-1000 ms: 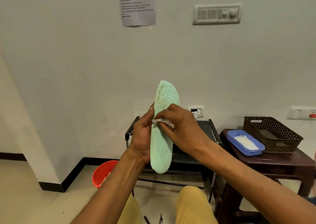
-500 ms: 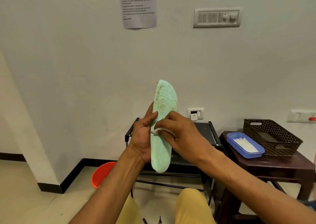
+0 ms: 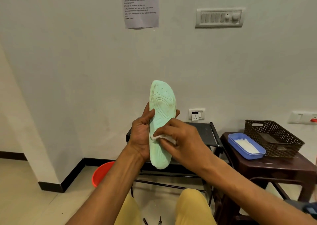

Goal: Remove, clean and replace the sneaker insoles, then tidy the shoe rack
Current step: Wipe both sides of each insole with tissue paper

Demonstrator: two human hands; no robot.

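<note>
Now the left hand (image 3: 140,135) is gripping the mint-green insole (image 3: 161,108) upright, on the near side of the shoe rack (image 3: 205,132), and the right hand (image 3: 181,142) is pinching a white wipe (image 3: 164,137) against its middle. Removal looks done; cleaning is going on, with refitting and rack tidying waiting.

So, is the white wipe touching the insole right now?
Touching. The head view shows the right hand pressing the wipe against the insole, with no gap.
</note>
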